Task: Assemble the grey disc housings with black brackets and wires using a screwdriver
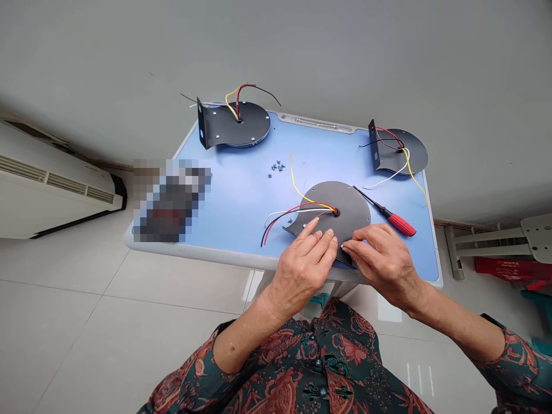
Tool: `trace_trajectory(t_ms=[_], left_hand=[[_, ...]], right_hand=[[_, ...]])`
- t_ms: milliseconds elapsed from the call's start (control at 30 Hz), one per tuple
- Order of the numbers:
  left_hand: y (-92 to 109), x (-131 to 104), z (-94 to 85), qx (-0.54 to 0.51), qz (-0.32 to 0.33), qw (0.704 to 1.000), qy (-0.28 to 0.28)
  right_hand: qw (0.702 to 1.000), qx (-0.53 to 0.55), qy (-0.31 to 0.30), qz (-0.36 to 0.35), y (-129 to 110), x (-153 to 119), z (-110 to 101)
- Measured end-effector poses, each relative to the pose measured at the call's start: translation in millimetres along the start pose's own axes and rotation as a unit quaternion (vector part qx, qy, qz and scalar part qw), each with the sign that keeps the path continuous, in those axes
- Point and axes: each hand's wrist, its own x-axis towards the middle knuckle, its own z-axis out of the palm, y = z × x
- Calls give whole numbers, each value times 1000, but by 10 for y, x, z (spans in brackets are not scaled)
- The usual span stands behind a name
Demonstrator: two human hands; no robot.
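Note:
A dark grey round metal plate with a bent bracket end lies near the table's front edge. Red, black, white and yellow wires come out of its centre hole. My left hand rests on the plate with its fingers stretched out flat. At the plate's front edge, my right hand pinches a small screw between thumb and forefinger. Whether the screw sits in a hole, I cannot tell. Just right of the plate lies a screwdriver with a red handle, its tip touching or close to the rim.
Several loose screws lie mid-table. Two similar wired plates stand at the back, one left and one right. A pixelated dark object is at the table's left end. The blue table has a wall behind it.

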Motion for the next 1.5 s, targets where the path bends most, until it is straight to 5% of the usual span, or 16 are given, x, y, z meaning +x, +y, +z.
trace_trajectory(t_ms=[333,767,967,1167,1500], left_hand=[[4,29,-6,22,10,1000,14],[8,34,-8,15,8,1000,16],[14,21,-8,19,6,1000,13],[10,32,-3,25,11,999,17],[16,42,-15,30,9,999,11]], right_hand=[[999,-37,-24,-2,-25,53,-37],[985,-63,-39,-156,99,123,-34],[983,-94,-38,-154,125,144,10],[996,2,-46,-76,218,69,2],[983,-77,-32,-164,176,85,23]])
